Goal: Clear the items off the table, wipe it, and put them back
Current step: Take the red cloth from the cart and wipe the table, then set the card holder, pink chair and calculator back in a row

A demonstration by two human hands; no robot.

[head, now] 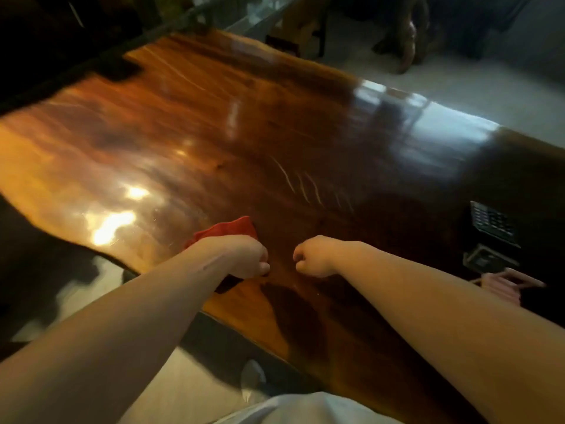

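A glossy brown wooden table (275, 133) fills the head view. My left hand (244, 255) grips a red cloth (232, 229) and holds it down on the tabletop near the front edge. The cloth sticks out beyond my knuckles, and most of it is hidden under the hand. My right hand (315, 258) is curled into a fist just to the right of the left hand, a little apart from it, with nothing in it.
A dark calculator (492, 221) lies at the table's right side, with a small dark object (489, 260) below it and a pink thing (507, 284) nearer me. A dark flat item (122, 68) sits at the far left corner. Wooden furniture (305, 26) stands beyond the table.
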